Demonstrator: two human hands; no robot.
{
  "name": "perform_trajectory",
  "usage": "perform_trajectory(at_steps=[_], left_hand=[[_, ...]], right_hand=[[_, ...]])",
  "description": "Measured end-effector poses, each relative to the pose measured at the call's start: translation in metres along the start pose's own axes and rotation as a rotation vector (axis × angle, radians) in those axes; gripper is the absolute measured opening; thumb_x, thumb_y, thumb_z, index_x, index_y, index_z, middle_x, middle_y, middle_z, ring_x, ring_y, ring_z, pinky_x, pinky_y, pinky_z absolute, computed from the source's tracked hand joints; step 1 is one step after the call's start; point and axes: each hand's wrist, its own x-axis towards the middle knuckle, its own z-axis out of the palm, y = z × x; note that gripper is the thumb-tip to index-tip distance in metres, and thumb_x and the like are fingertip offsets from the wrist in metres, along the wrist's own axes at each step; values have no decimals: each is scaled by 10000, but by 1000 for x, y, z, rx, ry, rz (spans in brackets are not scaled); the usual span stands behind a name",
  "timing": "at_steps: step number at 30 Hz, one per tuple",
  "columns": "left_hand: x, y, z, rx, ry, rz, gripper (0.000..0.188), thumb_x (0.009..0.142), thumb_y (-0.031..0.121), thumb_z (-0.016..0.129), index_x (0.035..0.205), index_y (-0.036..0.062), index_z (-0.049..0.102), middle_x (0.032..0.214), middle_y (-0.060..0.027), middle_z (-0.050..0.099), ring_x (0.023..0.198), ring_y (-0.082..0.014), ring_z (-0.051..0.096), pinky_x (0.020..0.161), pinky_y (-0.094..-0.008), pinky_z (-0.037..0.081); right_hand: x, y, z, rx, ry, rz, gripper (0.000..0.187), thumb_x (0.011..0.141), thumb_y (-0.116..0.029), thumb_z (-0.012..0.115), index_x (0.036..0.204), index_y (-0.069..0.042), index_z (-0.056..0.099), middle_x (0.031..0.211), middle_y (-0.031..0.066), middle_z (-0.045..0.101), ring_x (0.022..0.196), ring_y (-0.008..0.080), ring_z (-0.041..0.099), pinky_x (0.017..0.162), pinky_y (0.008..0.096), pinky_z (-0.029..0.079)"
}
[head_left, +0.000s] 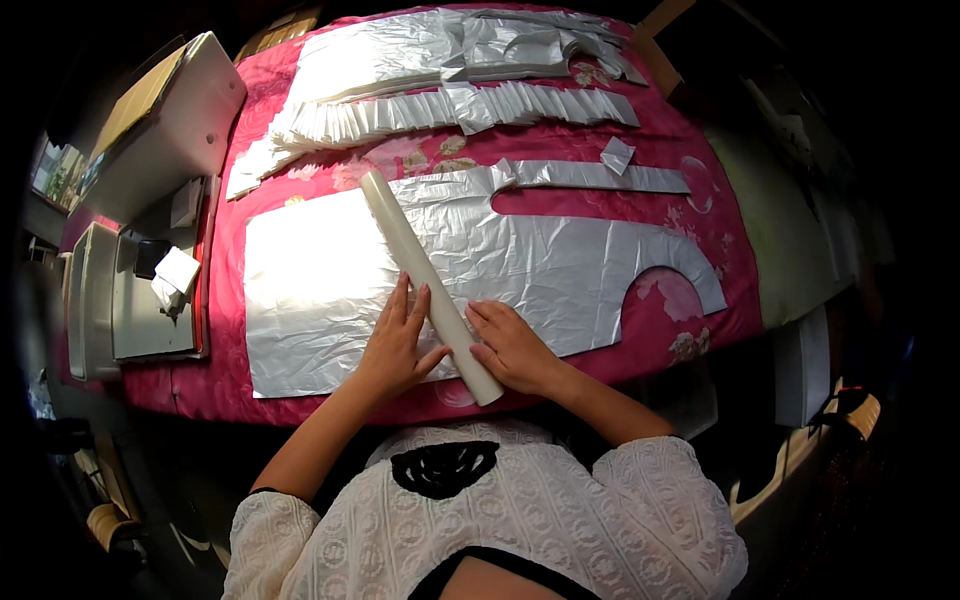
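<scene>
A long off-white tube (425,270) lies slantwise on a flat white plastic sheet (540,260) cut like a disposable apron, with a rounded notch at its right end and a strap along the far side. On the left of the tube's near half rests my left hand (398,340), fingers spread, its index finger and thumb at the tube's side. Opposite it is my right hand (512,345), fingers stretched out, fingertips and thumb against or close beside the tube. Neither hand wraps around it. The undersides of both palms are hidden.
A pink floral cloth (400,408) covers the table. Beyond the sheet lie a fanned row of folded white plastic pieces (380,115) and a stack of white sheets (380,55). A small white scrap (617,155) sits far right. White boxes (190,100) and a tray (92,300) stand left.
</scene>
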Motion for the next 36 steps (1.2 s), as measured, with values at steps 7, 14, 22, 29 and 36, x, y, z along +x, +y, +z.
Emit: perform_trajectory(at_steps=[7,14,22,29,36], left_hand=[[28,29,27,137,4,99,760,776,373,599,1381,56,266,1437,-290,65,1309,-470,134,1065,-470,196],[41,54,49,182,-7,161,699,772,413,588,1322,41,370,1450,-248,100,1313,-469,96,1070,-494,164],[48,68,35,-1139,58,-243,460,871,244,559,1242,2,438,1310,-147,427,1167,-230,466,924,-344,408],[19,-37,-54,-1252,-219,-712,168,853,204,602,919,51,579,816,-23,616,714,-90,579,621,-218,465],[-66,-153,-125,-40,288,-661,189,777,36,612,959,-8,591,898,-98,635,814,-197,609,731,-287,479]], right_hand=[[-52,140,-75,-412,343,289,433,851,-155,465,1234,45,455,1328,181,419,1253,323,358,1047,390,267],[-143,226,-152,-636,697,657,248,826,-158,545,1005,1,611,1053,143,621,1027,308,553,920,383,403],[-12,9,-56,235,513,254,124,728,-75,674,802,-46,579,781,64,609,617,193,575,575,287,458],[-12,-70,-29,201,278,-81,286,735,-219,692,927,-37,583,929,106,620,870,274,594,740,352,473],[-49,-52,-27,-165,-46,605,518,660,-462,711,887,-7,607,801,156,636,754,287,627,654,364,484]])
